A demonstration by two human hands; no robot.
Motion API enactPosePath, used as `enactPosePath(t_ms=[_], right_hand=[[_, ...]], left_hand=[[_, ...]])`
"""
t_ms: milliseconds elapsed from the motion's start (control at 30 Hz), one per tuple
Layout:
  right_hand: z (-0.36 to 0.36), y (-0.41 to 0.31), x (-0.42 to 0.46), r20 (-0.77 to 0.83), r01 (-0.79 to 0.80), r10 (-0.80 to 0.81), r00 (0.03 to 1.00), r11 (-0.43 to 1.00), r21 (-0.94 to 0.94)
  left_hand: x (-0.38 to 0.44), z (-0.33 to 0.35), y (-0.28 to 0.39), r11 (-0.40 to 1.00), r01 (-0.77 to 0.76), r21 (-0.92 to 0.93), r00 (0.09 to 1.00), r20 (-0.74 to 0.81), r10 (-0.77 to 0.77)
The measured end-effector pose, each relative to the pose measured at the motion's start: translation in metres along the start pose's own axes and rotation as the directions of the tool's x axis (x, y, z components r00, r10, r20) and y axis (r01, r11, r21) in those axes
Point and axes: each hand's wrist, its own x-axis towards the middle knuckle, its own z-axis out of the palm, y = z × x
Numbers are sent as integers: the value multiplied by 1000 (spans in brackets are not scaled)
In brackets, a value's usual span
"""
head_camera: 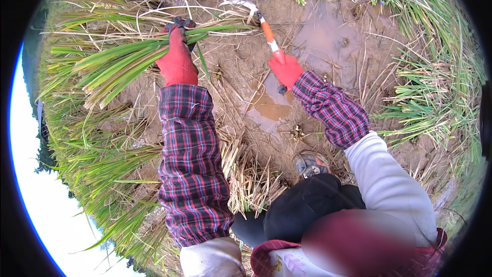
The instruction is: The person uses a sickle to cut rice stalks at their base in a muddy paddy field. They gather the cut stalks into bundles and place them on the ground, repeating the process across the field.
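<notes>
My left hand [177, 54], in a red work glove with dark fingers, is closed around a bunch of green and yellowing grass-like stalks [123, 59]. The leafy ends fan out to the left, and the pale stalk ends point right. My right hand [286, 70], in a red glove, grips the handle of a sickle [268, 32], which has orange and white bands. Its curved, pale blade [242, 4] lies just above the stalk ends; whether it touches them I cannot tell. Both forearms wear plaid sleeve covers.
Standing grass-like plants [92, 161] fill the left side. Cut stalks [426, 100] lie in heaps along the right. Between them is wet mud with puddles [273, 105] and short stubble [296, 134]. My muddy shoe [310, 164] and a clump of dry stalks [253, 181] are near my legs.
</notes>
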Motion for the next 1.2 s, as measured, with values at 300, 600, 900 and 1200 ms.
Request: enactPosePath(t_ms=[300,600,900,1200], right_hand=[[-97,105,-210,7,-12,15,1000,950,-313],[-63,51,-156,-2,60,-60,998,997,-43],[-5,24,-160,473,326,-158,867,897,-298],[65,-48,-133,789,689,-239,566,662,-294]], left_hand=[[-82,-122,-52,845,251,-473,908,-188,-374],[-342,-287,-87,715,306,-629,356,-621,-698],[-413,-206,-73,321,765,558,644,-663,-382],[-357,-198,-103,-61,614,787,587,-506,-632]])
